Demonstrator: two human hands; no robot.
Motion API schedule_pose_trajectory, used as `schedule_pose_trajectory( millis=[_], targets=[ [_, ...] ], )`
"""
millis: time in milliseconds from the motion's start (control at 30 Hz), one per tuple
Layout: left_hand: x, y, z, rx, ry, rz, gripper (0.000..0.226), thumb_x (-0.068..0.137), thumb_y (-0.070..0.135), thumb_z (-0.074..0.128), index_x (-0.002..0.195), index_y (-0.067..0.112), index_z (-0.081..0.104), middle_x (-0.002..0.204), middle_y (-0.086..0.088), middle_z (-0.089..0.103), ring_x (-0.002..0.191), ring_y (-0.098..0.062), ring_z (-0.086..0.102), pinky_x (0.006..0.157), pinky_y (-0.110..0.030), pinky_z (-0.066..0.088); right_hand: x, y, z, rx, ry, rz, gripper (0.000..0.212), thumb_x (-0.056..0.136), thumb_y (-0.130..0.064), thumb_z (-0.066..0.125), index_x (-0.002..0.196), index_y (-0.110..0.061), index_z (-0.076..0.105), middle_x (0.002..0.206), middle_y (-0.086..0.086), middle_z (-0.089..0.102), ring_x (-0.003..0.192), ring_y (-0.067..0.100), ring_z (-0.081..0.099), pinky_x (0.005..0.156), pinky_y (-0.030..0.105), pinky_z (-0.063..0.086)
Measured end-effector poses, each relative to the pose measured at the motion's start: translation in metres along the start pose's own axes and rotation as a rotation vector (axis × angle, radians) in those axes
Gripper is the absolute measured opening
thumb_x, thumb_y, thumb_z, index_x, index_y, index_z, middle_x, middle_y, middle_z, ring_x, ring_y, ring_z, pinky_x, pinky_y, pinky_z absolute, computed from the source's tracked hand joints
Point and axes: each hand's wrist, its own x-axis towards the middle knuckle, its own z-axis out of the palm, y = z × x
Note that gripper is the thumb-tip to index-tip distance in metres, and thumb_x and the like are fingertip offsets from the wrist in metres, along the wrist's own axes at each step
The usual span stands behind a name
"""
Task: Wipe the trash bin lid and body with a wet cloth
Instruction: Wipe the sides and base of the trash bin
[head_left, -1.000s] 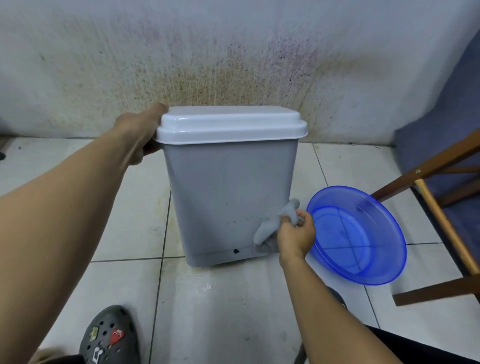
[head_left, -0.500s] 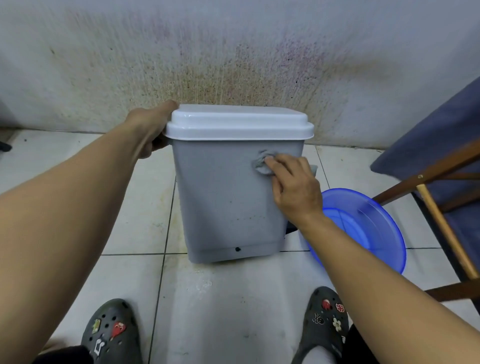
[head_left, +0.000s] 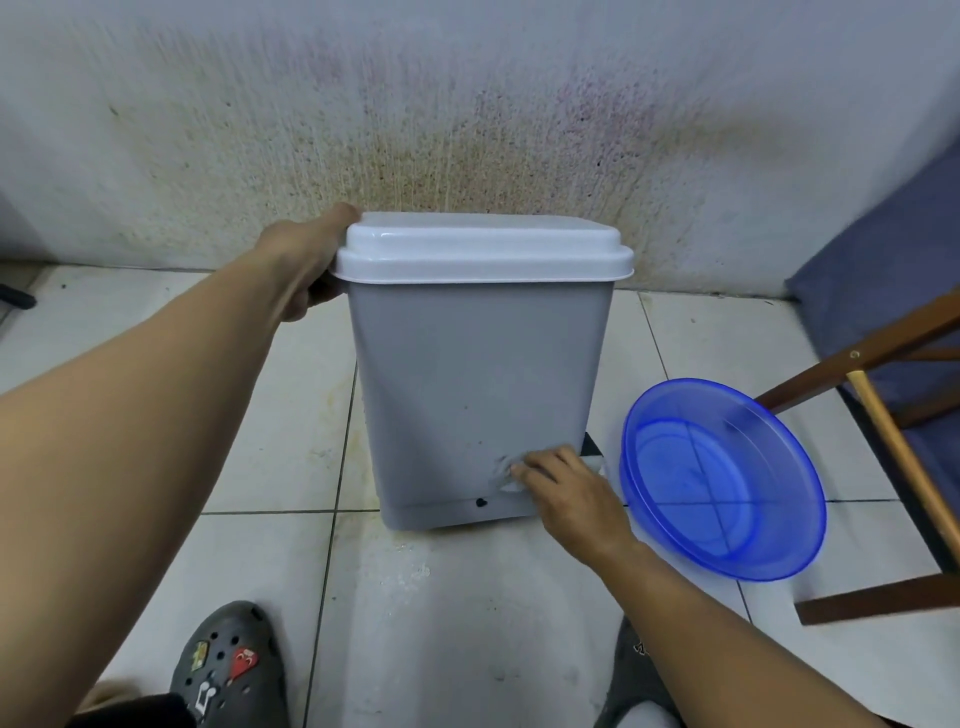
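The right hand (head_left: 571, 501) lays its fingers (head_left: 540, 464) nearly flat on the cloth (head_left: 503, 472). They press it against the bin (head_left: 467, 374) low on its front, by the bottom right corner. A bunch of cloth shows just past the fingertips. I cannot tell whether the thumb pinches it.

The left hand (head_left: 306, 265) grips the lid (head_left: 483, 249) at its left corner, thumb on top and the other fingers hidden under the rim. It steadies the bin, which stands upright on the floor (head_left: 457, 623) in front of a stained wall (head_left: 467, 130). Right of the wiping fingers, near the wrist, sits a blue basin (head_left: 722, 478), with a chair (head_left: 883, 364) beyond it.

A hard sideways stroke this low could probably skid the light bin across the tile or tip it toward the wall if the upper grip slackens. A wide sweep right might knock the basin. The cloth, pressed rather than clearly gripped, could slip out mid-stroke.

Count: one bin, one lid, one cloth, one basin, one chair, two hands, two shoes (head_left: 228, 665).
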Motion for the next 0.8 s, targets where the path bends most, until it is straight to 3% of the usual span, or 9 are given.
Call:
schedule_pose_trajectory(
  millis=[67, 200, 367, 567, 800],
  targets=[
    [0.000, 0.000, 0.001, 0.002, 0.001, -0.003, 0.048, 0.074, 0.060, 0.076, 0.100, 0.020, 0.068, 0.086, 0.002, 0.068, 0.062, -0.015, 0.067, 0.086, -0.034, 0.064, 0.017, 0.006, -0.016, 0.089, 0.180, 0.092, 0.034, 0.084, -0.003, 0.070, 0.115, -0.016, 0.070, 0.115, -0.002, 0.065, 0.100, 0.023, 0.059, 0.059, 0.034, 0.055],
    [0.000, -0.001, 0.000, -0.008, 0.002, -0.005, 0.052, 0.074, 0.060, 0.076, 0.104, 0.018, 0.069, 0.089, 0.001, 0.069, 0.064, -0.015, 0.068, 0.081, -0.032, 0.065, 0.074, 0.013, -0.059, 0.104, 0.403, 0.185, 0.031, 0.090, -0.009, 0.062, 0.120, -0.015, 0.069, 0.117, 0.003, 0.067, 0.099, 0.030, 0.060, 0.069, 0.040, 0.056],
    [-0.001, -0.001, 0.003, -0.015, 0.002, -0.008, 0.053, 0.071, 0.059, 0.076, 0.104, 0.018, 0.069, 0.086, 0.001, 0.068, 0.059, -0.016, 0.067, 0.082, -0.034, 0.065, 0.136, -0.003, -0.093, 0.056, 0.516, 0.078, 0.033, 0.088, -0.006, 0.064, 0.120, -0.010, 0.070, 0.112, 0.005, 0.067, 0.093, 0.032, 0.059, 0.075, 0.039, 0.051],
    [0.004, -0.001, 0.005, -0.023, 0.006, -0.006, 0.054, 0.071, 0.059, 0.076, 0.106, 0.018, 0.069, 0.084, 0.002, 0.067, 0.061, -0.016, 0.067, 0.084, -0.035, 0.064, 0.133, -0.028, -0.062, 0.074, 0.431, -0.018, 0.033, 0.090, -0.003, 0.063, 0.122, -0.009, 0.070, 0.116, 0.010, 0.067, 0.093, 0.034, 0.059, 0.068, 0.042, 0.055],
    [0.007, -0.001, 0.005, -0.030, 0.001, -0.005, 0.062, 0.069, 0.062, 0.077, 0.112, 0.017, 0.070, 0.087, 0.002, 0.071, 0.060, -0.015, 0.070, 0.082, -0.035, 0.065, 0.057, -0.044, 0.008, 0.039, 0.112, -0.194, 0.046, 0.079, 0.003, 0.064, 0.122, -0.013, 0.066, 0.121, 0.004, 0.062, 0.099, 0.031, 0.057, 0.059, 0.039, 0.056]
  ],
)
